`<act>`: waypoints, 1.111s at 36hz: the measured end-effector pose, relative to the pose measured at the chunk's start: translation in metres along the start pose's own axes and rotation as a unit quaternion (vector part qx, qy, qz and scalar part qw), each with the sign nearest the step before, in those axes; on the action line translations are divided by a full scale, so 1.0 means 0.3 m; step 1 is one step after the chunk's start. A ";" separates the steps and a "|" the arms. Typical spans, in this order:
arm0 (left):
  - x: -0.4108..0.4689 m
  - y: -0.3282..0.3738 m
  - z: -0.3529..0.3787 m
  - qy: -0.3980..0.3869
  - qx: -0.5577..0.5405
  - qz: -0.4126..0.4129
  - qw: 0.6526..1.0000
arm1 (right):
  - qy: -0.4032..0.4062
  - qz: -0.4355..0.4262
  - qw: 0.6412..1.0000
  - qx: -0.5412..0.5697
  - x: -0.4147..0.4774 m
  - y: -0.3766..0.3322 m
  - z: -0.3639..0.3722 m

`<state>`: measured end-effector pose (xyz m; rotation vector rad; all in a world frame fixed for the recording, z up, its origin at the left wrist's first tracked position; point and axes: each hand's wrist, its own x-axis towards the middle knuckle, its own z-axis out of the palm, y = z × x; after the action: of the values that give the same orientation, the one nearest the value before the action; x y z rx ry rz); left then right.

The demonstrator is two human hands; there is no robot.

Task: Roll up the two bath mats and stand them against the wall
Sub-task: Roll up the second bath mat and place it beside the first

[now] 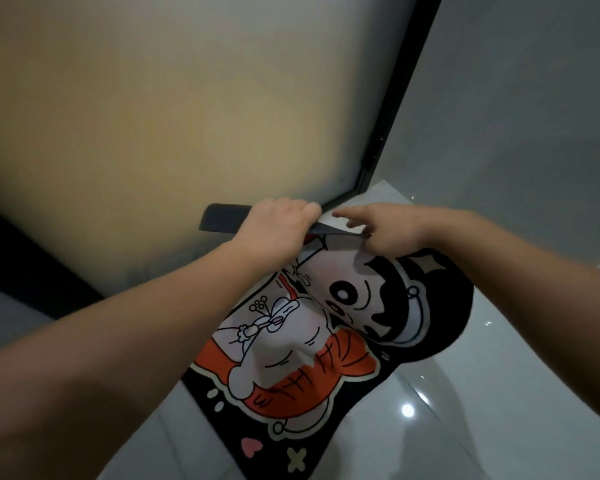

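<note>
A bath mat (312, 341) with a black, white and orange cartoon print lies on the pale tiled floor in front of me, its far end lifted. My left hand (274, 226) grips that far edge, and the mat's dark grey underside (222, 218) shows to the left of the fingers. My right hand (385, 228) pinches the same edge farther right, with its forefinger stretched out toward the left hand. Only one mat shows in this view.
A frosted glass door (187, 98) in a black frame (395, 98) stands just beyond the mat. A grey wall (516, 98) rises to the right. Glossy white floor tiles (482, 393) spread to the right and near side.
</note>
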<state>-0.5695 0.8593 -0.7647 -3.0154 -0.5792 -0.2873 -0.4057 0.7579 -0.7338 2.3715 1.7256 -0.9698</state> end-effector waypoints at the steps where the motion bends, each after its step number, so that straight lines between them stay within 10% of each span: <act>1: -0.002 0.003 -0.006 0.002 0.006 -0.001 1.000 | 0.001 -0.012 1.000 0.005 0.006 -0.020 0.007; 15: 0.067 -0.071 -0.046 -0.252 -0.263 -0.043 0.930 | 0.232 -0.109 0.921 -0.293 -0.031 -0.007 0.066; 20: 0.085 -0.048 -0.052 -0.218 -0.205 -0.022 0.954 | 0.261 -0.126 0.895 -0.338 -0.064 -0.020 0.048; 31: 0.164 0.009 -0.401 -0.219 -0.068 0.014 0.973 | 0.096 -0.065 0.993 -0.036 -0.182 -0.084 -0.217; 40: 0.082 -0.070 -0.585 -0.124 0.007 -0.018 0.992 | 0.207 -0.149 0.961 -0.105 -0.181 -0.229 -0.318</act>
<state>-0.5850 0.8717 -0.5872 -3.0504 -0.6486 0.0941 -0.4321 0.7753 -0.6082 2.3365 2.2484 -0.2885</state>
